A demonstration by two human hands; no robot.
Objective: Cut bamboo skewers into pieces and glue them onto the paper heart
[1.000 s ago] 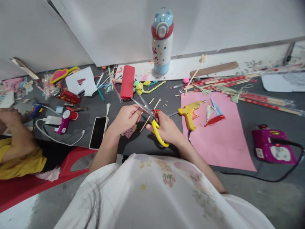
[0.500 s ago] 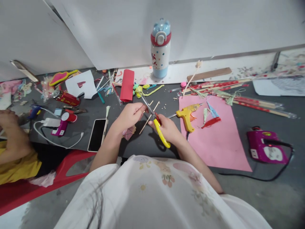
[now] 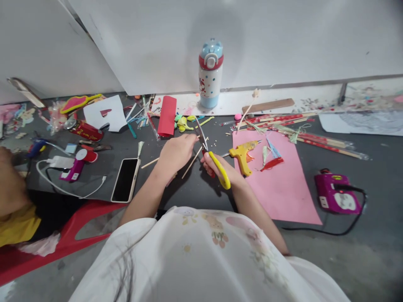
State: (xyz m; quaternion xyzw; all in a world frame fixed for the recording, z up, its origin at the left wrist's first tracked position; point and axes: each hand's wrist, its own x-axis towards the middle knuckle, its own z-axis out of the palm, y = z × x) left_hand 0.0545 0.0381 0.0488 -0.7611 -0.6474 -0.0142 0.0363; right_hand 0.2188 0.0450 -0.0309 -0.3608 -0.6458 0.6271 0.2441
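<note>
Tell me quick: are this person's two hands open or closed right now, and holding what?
Left hand: closed, holding a thin wooden stick.
Right hand: closed around the handles of the scissors.

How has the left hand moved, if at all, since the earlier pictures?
Yes: the left hand has shifted rightward, farther from the phone.

The left hand (image 3: 178, 153) holds a stick (image 3: 149, 163), the right hand (image 3: 230, 167) scissors (image 3: 220, 167).
</note>
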